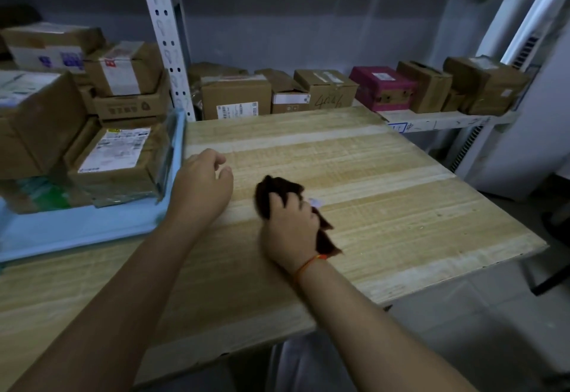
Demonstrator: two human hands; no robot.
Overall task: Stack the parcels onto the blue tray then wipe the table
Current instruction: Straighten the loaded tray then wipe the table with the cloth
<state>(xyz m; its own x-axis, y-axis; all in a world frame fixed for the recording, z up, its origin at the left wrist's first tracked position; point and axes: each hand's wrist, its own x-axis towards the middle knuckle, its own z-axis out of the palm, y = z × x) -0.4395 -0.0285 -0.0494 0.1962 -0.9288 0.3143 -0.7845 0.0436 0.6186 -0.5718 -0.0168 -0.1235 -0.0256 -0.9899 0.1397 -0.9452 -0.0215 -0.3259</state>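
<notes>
Head view looks down on the wooden table point(385, 175), which I take as landmark for all places. Right hand point(291, 231) is above the middle of the table and grips a dark brown cloth point(277, 189); fingers are curled tight round it, and cloth ends stick out in front of and behind the fist. Left hand point(202, 185) holds nothing — fingers loosely bent, hovering over the table's left part, just beside the blue tray point(92, 231).

The tray sits on the table's left side, its near corner reaching toward the front edge. The parcels point(117, 157) are already stacked on it, approx. two layers high, with soft plastic-wrapped packs under the cardboard ones. So stacking looks done and the wiping step is in hand, I judge.

Beyond the table's far edge a shelf point(447, 118) carries more boxes point(324, 88); these seem not part of the task.

What can go wrong from here:
- A small pale thing, maybe a paper scrap point(315, 202), lies on the table touching the right hand's far side; a wipe may push it off the table.
- The cloth is bunched up, so it touches little surface and may leave streaks.
- The left arm is close to the tray; a wide stroke or elbow bump can shift the tray or tip the stack, esp. because the bottom packs look soft.
</notes>
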